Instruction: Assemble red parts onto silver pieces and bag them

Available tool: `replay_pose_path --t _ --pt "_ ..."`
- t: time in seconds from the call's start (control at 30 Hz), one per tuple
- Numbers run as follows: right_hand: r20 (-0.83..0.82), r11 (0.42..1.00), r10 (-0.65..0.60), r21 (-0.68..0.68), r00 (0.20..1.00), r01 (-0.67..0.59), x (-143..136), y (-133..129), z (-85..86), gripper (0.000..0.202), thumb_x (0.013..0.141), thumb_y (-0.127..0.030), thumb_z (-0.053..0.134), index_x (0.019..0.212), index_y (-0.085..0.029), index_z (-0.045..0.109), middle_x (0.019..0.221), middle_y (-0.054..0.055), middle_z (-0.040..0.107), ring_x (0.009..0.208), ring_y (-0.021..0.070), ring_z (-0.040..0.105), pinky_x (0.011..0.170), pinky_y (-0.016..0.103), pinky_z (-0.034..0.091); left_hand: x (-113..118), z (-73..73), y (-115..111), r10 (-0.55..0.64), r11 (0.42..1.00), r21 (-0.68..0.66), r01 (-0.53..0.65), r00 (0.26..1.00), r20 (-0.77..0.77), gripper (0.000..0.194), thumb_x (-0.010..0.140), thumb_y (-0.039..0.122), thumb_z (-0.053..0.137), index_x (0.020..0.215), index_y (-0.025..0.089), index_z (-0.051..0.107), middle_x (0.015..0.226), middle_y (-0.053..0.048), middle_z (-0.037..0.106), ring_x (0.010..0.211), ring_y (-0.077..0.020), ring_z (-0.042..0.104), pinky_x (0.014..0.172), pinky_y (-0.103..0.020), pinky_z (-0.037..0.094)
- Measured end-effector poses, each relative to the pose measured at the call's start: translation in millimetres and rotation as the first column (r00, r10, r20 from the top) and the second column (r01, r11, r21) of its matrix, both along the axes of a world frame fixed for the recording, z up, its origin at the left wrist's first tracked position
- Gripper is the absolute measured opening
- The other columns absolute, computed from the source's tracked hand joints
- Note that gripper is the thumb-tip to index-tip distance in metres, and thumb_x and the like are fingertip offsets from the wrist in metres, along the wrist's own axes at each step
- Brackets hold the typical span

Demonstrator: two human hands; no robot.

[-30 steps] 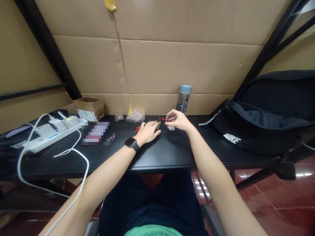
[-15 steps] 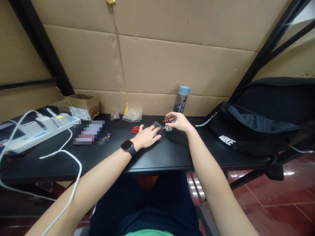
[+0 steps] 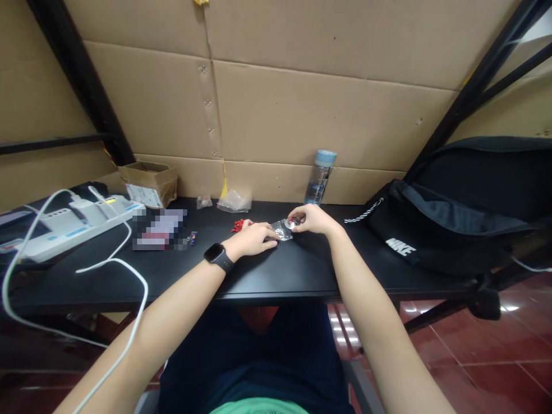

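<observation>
My left hand [image 3: 257, 238], with a watch on its wrist, has its fingers closed at the left edge of a small clear plastic bag [image 3: 282, 230]. In my right hand [image 3: 314, 219], a small round clear container [image 3: 290, 222] is pinched between thumb and fingers, at the right end of the bag. A bit of red shows at the fingertips of that hand, too small to make out. Beside my left hand lies a small heap of red pieces [image 3: 237, 225], partly hidden by it.
A water bottle [image 3: 320, 177] stands behind my right hand, and a black backpack [image 3: 448, 213] is at the right. Plastic packets [image 3: 234, 201] lie near the cardboard wall. At left are an opened carton [image 3: 149, 183], a power strip [image 3: 81, 227] and a white cable [image 3: 144, 287].
My right hand has lowered the round container to the bag's right end. The fingers of my left hand have drawn back to the bag's left edge, so more of the bag shows.
</observation>
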State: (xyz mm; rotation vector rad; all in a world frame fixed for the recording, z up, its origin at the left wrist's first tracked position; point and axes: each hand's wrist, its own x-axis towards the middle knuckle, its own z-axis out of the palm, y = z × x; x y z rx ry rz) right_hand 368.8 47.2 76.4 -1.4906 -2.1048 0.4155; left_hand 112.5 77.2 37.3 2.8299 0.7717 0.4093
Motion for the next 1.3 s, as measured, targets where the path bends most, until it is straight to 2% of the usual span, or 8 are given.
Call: replay_pose_path --t 0.13,0.27,0.4,0.53,0.67,0.83,1.03,1.3 --pt "0.148 1.0 0.013 0.01 0.989 -0.015 -7.5 -5.8 5.9 0.03 0.062 -0.018 0.082 0.092 -0.02 0.08 0.078 0.0 0.076 0.071 0.0169 0.067 0.066 0.025 0.048 4.4 -3.1 -6.2 0.045 0.997 0.064 -0.045 0.999 -0.007 0.037 0.096 0.053 0.051 0.121 0.032 0.069 0.117 -0.007 0.064 0.104 -0.0261 0.062 0.104 -0.048 0.03" --pt "0.239 0.999 0.032 -0.039 0.971 -0.023 -11.2 -4.9 4.5 0.029 0.059 -0.015 0.082 0.087 -0.022 0.081 0.075 -0.001 0.076 0.07 0.0174 0.067 0.064 0.025 0.047 9.3 -9.6 -13.2 0.022 0.988 0.156 -0.017 0.999 -0.031 0.046 0.099 0.059 0.042 0.137 0.038 0.059 0.123 -0.01 0.059 0.108 -0.029 0.059 0.106 -0.053 0.028" --pt "0.28 0.999 0.023 -0.037 0.96 -0.013 -11.8 -1.3 -0.7 0.027 0.058 -0.018 0.085 0.084 -0.022 0.081 0.072 0.0 0.075 0.067 0.0181 0.066 0.061 0.026 0.046 9.6 -12.4 -14.4 0.011 0.981 0.195 -0.002 0.999 -0.045 0.045 0.1 0.059 0.04 0.136 0.041 0.061 0.122 -0.01 0.059 0.11 -0.0296 0.058 0.106 -0.056 0.028" --pt "0.283 1.0 0.009 -0.028 0.959 -0.001 -10.1 0.6 -3.0 0.024 0.058 -0.022 0.087 0.081 -0.02 0.081 0.067 0.0 0.072 0.064 0.017 0.065 0.057 0.025 0.044 9.3 -15.0 -12.0 -0.025 0.982 0.185 0.028 1.0 -0.015 0.043 0.1 0.057 0.042 0.135 0.042 0.061 0.13 -0.01 0.06 0.125 -0.0316 0.052 0.109 -0.059 0.025" --pt "0.264 0.998 -0.007 -0.054 0.964 0.022 -8.3 0.3 -2.4 0.024 0.058 -0.025 0.088 0.08 -0.02 0.08 0.065 -0.001 0.07 0.062 0.0166 0.064 0.057 0.026 0.043 9.9 -17.6 -9.5 -0.039 0.988 0.15 0.043 0.999 -0.031 0.043 0.1 0.058 0.041 0.137 0.044 0.059 0.146 -0.008 0.055 0.136 -0.0337 0.045 0.111 -0.061 0.024" --pt "0.235 0.996 -0.025 -0.072 0.972 0.043 -11.8 -3.0 -0.1 0.026 0.058 -0.03 0.089 0.08 -0.02 0.079 0.071 0.001 0.073 0.067 0.0179 0.065 0.061 0.026 0.045 9.3 -18.2 -7.6 -0.03 0.993 0.115 0.037 0.997 -0.066 0.046 0.1 0.06 0.039 0.139 0.046 0.057 0.154 -0.009 0.048 0.141 -0.036 0.04 0.111 -0.065 0.024" --pt "0.251 0.998 -0.025 -0.054 0.968 0.039 -17.4 -3.2 -1.0 0.02 0.064 -0.03 0.087 0.075 -0.018 0.075 0.072 0.001 0.073 0.067 0.0153 0.065 0.06 0.024 0.044 8.8 -17.5 -6.8 -0.027 0.995 0.088 0.037 0.993 -0.111 0.049 0.099 0.062 0.039 0.143 0.045 0.053 0.157 -0.01 0.044 0.144 -0.0364 0.038 0.109 -0.067 0.026" --pt "0.219 0.983 0.047 -0.182 0.975 -0.006 -7.7 -3.0 -1.3 0.031 0.067 -0.018 0.081 0.098 -0.019 0.08 0.082 0.002 0.078 0.078 0.0177 0.072 0.071 0.023 0.051 7.8 -17.1 -5.4 -0.039 0.997 0.057 0.046 0.993 -0.113 0.048 0.1 0.062 0.038 0.143 0.046 0.052 0.159 -0.007 0.042 0.145 -0.0347 0.037 0.112 -0.064 0.025"
